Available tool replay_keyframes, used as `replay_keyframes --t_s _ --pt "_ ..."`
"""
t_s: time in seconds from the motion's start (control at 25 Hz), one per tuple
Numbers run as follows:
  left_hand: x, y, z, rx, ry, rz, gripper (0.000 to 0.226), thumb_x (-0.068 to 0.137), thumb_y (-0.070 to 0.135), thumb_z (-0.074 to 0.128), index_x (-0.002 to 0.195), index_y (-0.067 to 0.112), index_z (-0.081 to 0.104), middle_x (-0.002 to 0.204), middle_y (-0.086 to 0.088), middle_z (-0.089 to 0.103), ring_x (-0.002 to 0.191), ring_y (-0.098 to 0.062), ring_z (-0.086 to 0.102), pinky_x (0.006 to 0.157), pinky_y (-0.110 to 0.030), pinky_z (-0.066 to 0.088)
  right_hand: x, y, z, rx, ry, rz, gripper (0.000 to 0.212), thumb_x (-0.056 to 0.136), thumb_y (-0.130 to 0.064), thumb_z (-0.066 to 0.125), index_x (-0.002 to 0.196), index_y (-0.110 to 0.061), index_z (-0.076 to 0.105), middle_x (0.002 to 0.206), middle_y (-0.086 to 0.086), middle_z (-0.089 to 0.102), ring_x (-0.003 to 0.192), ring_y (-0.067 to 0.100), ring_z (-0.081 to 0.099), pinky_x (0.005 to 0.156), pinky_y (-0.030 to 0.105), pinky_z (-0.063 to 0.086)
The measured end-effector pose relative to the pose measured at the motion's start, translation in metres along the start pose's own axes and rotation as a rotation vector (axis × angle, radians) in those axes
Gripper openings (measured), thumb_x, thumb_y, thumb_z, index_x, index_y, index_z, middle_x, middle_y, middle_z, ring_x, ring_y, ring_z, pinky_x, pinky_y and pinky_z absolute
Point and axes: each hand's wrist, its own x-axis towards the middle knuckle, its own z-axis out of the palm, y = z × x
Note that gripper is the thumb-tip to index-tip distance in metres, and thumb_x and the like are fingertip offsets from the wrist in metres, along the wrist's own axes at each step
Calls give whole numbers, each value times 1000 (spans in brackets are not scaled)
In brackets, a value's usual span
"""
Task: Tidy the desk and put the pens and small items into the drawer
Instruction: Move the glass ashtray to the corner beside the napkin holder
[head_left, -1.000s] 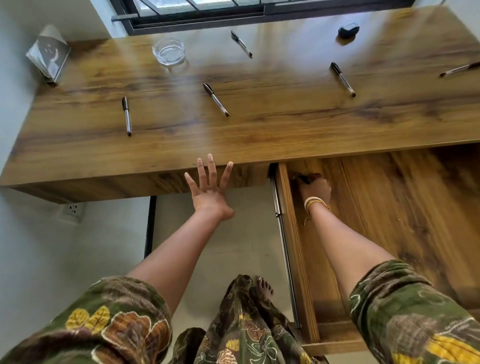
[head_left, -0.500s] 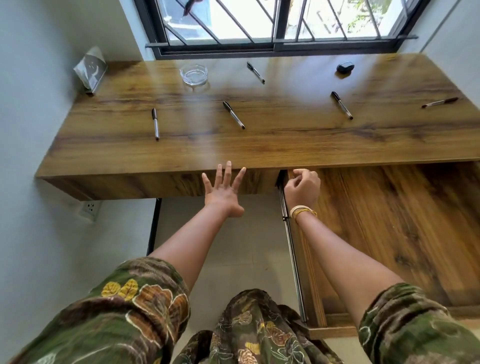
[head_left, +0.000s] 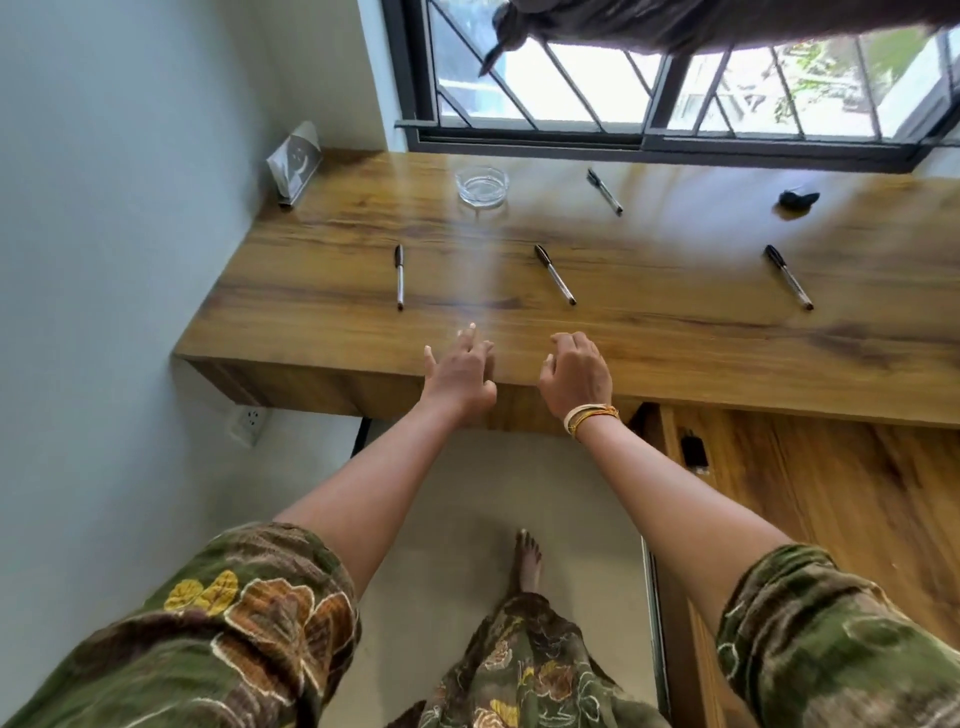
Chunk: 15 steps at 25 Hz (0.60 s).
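The open drawer (head_left: 831, 493) held one small black item (head_left: 694, 451), while the left hand (head_left: 460, 371) and right hand (head_left: 576, 374) hovered released, grasping nothing.

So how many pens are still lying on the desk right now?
4: left pen near the wall side, middle pen beyond the hands, far pen by the window, right pen. More may lie past the frame's right edge.
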Motion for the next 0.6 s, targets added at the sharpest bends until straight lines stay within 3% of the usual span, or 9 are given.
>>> replay_keyframes --t_s 0.24,0.4,0.52,0.6 --pt "115 -19 -28 -28 156 -75 58 87 18 54 143 15 41 159 -10 24 146 -24 24 117 -53 15 138 -37 36 208 -70 44 33 87 -11 51 118 -3 60 116 17 63 107 33 61 91 36 48" --pt "190 -22 -40 4 84 -123 63 89 23 54 147 13 34 159 -12 21 144 -27 28 115 -46 22 225 -48 48 303 -136 131 36 86 -11 51 121 -3 57 117 20 64 109 35 60 92 35 46" --pt "240 -27 -54 25 67 -137 64 90 27 54 148 13 31 160 -11 19 144 -25 27 115 -46 22 295 -46 62 375 -284 314 46 88 -20 55 129 -1 47 126 22 60 116 36 56 94 35 43" --pt "262 -33 -62 59 106 -134 63 91 27 52 149 13 31 160 -11 20 145 -25 26 115 -47 20 331 -45 75 419 -404 434 59 84 -36 58 130 -3 41 124 21 60 109 37 61 92 38 50"
